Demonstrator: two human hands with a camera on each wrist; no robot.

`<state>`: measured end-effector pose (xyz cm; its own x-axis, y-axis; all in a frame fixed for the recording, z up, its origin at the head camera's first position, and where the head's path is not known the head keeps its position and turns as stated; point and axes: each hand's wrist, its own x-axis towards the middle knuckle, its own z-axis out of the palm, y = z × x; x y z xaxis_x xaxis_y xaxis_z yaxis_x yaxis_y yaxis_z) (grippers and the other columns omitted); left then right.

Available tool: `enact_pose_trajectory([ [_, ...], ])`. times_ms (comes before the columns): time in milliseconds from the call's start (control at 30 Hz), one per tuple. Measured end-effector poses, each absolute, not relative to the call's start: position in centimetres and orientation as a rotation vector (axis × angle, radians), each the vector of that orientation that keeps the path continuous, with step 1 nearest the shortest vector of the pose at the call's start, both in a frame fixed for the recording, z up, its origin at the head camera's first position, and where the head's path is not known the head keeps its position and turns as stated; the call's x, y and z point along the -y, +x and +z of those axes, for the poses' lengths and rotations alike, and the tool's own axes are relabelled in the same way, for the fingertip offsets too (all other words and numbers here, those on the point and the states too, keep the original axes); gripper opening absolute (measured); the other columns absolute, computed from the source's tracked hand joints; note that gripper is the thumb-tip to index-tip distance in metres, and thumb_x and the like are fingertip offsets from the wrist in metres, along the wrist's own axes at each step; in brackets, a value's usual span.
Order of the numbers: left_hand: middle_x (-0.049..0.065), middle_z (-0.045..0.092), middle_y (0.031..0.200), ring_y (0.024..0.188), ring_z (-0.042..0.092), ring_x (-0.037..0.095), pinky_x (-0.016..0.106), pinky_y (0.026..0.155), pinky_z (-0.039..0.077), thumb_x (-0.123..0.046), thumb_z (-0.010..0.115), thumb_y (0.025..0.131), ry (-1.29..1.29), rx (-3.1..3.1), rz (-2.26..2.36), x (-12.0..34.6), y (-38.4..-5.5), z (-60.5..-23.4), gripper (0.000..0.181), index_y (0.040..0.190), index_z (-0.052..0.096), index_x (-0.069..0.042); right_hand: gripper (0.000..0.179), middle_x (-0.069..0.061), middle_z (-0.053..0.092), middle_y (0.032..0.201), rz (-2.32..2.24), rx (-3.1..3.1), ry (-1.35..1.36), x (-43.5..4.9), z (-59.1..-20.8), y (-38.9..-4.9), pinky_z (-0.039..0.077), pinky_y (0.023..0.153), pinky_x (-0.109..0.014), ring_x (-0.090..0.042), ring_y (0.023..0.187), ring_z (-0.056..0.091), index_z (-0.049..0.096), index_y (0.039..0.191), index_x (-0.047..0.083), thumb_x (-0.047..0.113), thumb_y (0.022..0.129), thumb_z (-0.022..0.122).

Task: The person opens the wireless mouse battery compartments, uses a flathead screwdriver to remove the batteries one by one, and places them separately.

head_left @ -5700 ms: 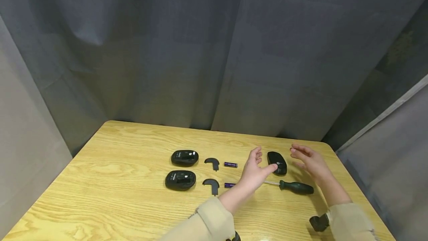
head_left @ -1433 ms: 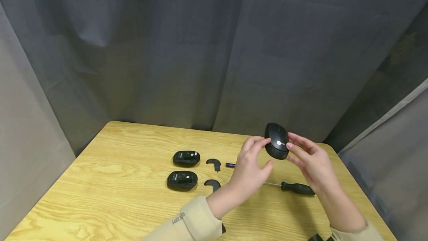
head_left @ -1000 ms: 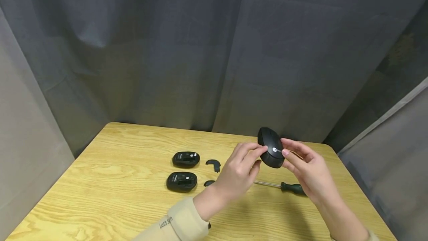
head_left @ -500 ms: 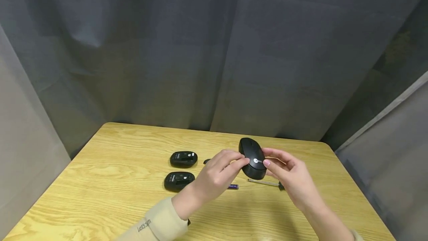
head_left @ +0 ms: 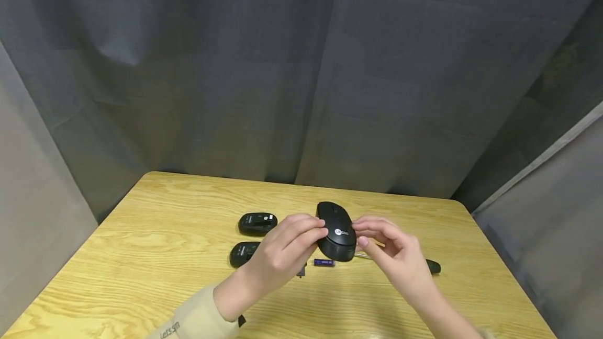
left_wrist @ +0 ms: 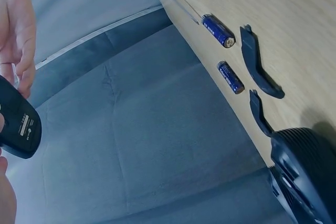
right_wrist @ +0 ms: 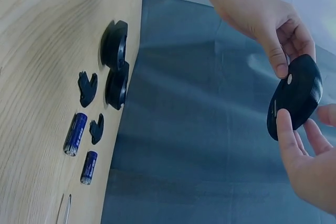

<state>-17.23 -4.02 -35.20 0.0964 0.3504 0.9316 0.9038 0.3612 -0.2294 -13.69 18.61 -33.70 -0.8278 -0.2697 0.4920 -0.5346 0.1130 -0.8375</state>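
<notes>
A black computer mouse (head_left: 335,224) is raised over the table between both hands, its logo side toward the head camera. My left hand (head_left: 282,247) pinches its left edge, and my right hand (head_left: 395,255) grips the right edge with thumb and fingers. Its underside (right_wrist: 299,90), with a pale round spot, shows in the right wrist view. On the table two more black mice (head_left: 257,223) lie upside down, partly behind my left hand. Two dark battery covers (right_wrist: 87,88) and two blue batteries (right_wrist: 75,134) lie beside them.
A screwdriver with a dark green handle (head_left: 433,267) lies on the wooden table (head_left: 165,234), its shaft partly behind the right hand. Grey curtains (head_left: 235,77) stand behind the table and at its sides.
The mouse has been lifted off the table by both hands and carried left and lower in view, now over the batteries and covers. The other things stay where they lay.
</notes>
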Motion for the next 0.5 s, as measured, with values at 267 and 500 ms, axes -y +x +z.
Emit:
enact_pose_trajectory([
  [267,0.016,0.066,0.097,0.088,0.064,0.025,0.027,0.084,0.054,-0.004,0.059,0.091,-1.160,1.455,-0.688,5.3,-15.9,-35.2,0.012,0.094,0.066,0.005,0.030,-0.013,0.061,0.113,1.702,2.152,0.924,-17.6,-34.2,-12.8,0.057,0.079,-0.031,-0.015,0.105,0.061,0.064,0.107,-0.003,-0.014,0.080,0.065],
  [500,0.016,0.066,0.093,0.086,0.065,0.029,0.029,0.085,0.054,-0.008,0.062,0.090,-1.082,1.478,-0.784,6.0,-14.6,-35.6,0.014,0.091,0.067,0.005,0.039,-0.018,0.059,0.114,1.685,2.064,1.089,-16.5,-34.9,-12.5,0.058,0.073,-0.036,-0.016,0.108,0.058,0.061,0.111,-0.004,-0.016,0.075,0.068],
])
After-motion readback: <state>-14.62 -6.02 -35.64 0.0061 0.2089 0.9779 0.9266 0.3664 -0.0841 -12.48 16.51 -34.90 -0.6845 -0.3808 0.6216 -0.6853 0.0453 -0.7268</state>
